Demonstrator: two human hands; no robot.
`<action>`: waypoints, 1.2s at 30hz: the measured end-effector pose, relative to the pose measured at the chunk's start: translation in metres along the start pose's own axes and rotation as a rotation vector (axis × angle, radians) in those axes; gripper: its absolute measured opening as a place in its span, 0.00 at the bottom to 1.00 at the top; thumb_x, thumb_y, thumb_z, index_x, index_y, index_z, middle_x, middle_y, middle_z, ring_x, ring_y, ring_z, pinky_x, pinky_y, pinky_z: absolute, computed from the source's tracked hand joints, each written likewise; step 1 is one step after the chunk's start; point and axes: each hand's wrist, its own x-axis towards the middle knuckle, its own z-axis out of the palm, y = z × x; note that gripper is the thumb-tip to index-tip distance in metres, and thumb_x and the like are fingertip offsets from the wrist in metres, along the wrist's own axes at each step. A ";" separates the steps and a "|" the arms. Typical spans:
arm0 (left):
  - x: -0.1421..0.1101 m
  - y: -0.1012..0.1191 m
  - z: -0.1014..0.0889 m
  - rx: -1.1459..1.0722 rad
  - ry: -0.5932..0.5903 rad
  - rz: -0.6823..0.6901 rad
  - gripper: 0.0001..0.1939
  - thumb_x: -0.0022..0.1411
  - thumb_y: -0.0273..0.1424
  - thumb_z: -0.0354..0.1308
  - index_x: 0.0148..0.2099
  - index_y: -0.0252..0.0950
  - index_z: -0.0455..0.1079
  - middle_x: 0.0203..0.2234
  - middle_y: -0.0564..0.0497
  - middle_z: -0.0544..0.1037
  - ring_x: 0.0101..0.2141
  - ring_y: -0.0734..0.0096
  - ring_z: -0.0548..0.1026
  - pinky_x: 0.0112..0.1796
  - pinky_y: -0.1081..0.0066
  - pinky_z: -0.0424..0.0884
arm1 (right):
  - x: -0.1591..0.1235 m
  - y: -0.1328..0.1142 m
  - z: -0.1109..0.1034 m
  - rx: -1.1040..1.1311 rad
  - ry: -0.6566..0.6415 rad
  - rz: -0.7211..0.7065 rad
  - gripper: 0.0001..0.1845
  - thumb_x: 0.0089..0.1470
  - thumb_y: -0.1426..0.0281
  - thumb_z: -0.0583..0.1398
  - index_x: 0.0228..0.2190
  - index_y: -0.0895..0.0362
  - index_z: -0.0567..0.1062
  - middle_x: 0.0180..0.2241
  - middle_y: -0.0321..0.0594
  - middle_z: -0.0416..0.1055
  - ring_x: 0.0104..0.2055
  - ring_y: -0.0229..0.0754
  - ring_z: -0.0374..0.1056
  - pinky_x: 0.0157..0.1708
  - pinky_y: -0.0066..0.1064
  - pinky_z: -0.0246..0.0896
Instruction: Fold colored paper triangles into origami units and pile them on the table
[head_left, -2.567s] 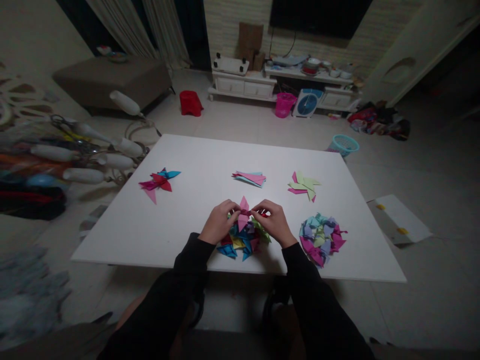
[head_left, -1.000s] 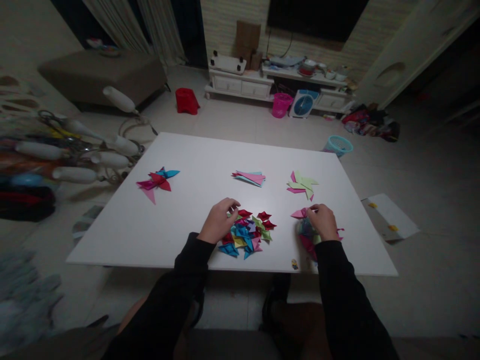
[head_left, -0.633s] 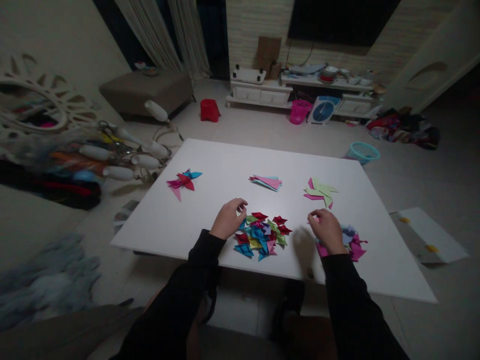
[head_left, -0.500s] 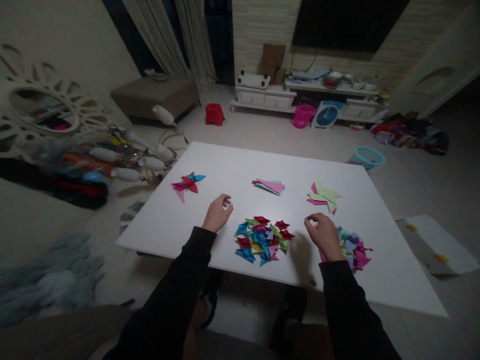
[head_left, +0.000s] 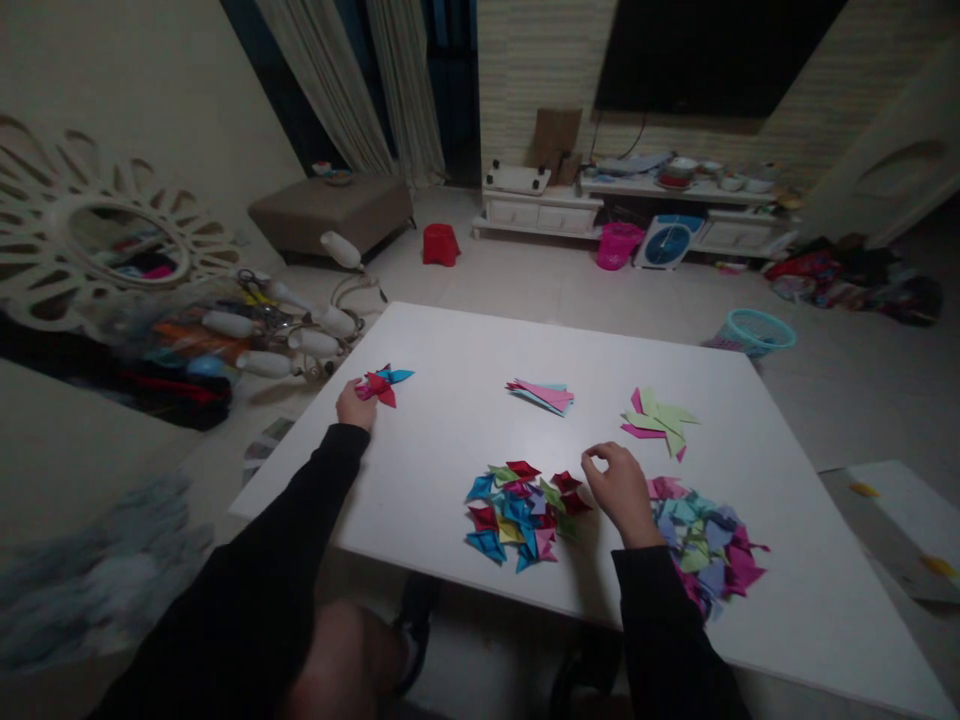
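Note:
My left hand (head_left: 356, 406) is at the table's far left, its fingers closed on the near edge of a small pile of red, blue and magenta folded paper pieces (head_left: 381, 386). The exact piece in its fingertips is mostly hidden. My right hand (head_left: 619, 490) hovers with curled fingers, a small gap between thumb and forefinger and nothing visible in them. It is between a mixed heap of shiny folded paper pieces (head_left: 517, 510) and a pastel and magenta heap (head_left: 705, 545).
A stack of pink and blue paper strips (head_left: 544, 396) lies mid-table, with green and magenta folded pieces (head_left: 656, 420) to its right. Beyond the white table (head_left: 450, 360) are a blue basket (head_left: 757, 332), a red stool (head_left: 440, 244) and a lamp with several white shades (head_left: 315, 343).
My left hand has moved left from mid-table to the red and blue pile and closed on it. My right hand has shifted slightly left, uncovering more of the pastel heap. The view has tilted slightly.

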 end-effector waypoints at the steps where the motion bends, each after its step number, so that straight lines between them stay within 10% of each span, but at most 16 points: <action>1: 0.001 0.000 0.002 0.029 -0.005 0.029 0.22 0.47 0.22 0.61 0.48 0.29 0.69 0.38 0.44 0.78 0.41 0.57 0.76 0.46 0.61 0.69 | 0.000 0.000 0.000 0.004 0.003 0.001 0.11 0.57 0.65 0.54 0.29 0.55 0.75 0.34 0.43 0.74 0.39 0.48 0.68 0.43 0.38 0.59; 13: -0.032 0.046 0.002 -0.039 -0.053 0.123 0.12 0.52 0.23 0.59 0.40 0.35 0.65 0.29 0.48 0.77 0.36 0.59 0.77 0.41 0.62 0.71 | -0.003 -0.009 -0.001 0.097 0.012 0.001 0.10 0.57 0.66 0.55 0.28 0.54 0.74 0.33 0.43 0.74 0.39 0.49 0.68 0.43 0.40 0.60; 24: -0.247 0.138 0.003 -0.318 -0.783 0.468 0.15 0.60 0.27 0.57 0.50 0.39 0.63 0.30 0.55 0.77 0.31 0.72 0.76 0.34 0.72 0.70 | -0.009 -0.051 -0.001 0.520 -0.097 -0.069 0.14 0.61 0.60 0.57 0.36 0.56 0.78 0.38 0.43 0.77 0.37 0.44 0.72 0.36 0.35 0.67; 36: -0.235 0.140 0.027 -0.310 -0.862 0.552 0.07 0.62 0.28 0.58 0.43 0.38 0.66 0.35 0.52 0.78 0.35 0.72 0.76 0.36 0.73 0.70 | 0.000 -0.054 0.012 0.510 -0.204 -0.149 0.06 0.57 0.72 0.61 0.32 0.55 0.80 0.31 0.37 0.77 0.32 0.40 0.70 0.35 0.32 0.64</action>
